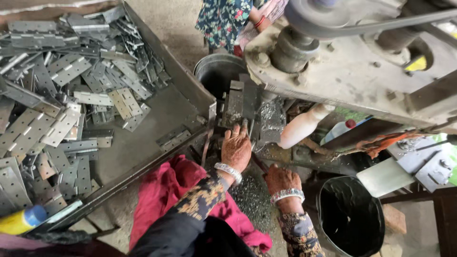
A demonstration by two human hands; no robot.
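While the left hand (pixel 236 147) lies flat, fingers apart, just below the press die (pixel 240 102) (long axis upright), the right hand (pixel 282 180) rests loosely curled, holding nothing visible, farther off.

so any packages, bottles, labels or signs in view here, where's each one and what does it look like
Yellow bottle with blue cap: bottom-left corner, lying at the near end of the metal tray; its label can't be made out.
Clear plastic bottle with red cap: right of centre, under the machine, lying tilted.
White bottle-shaped container: just left of it, slanted, plain and smudged.
No signs or screens in view.
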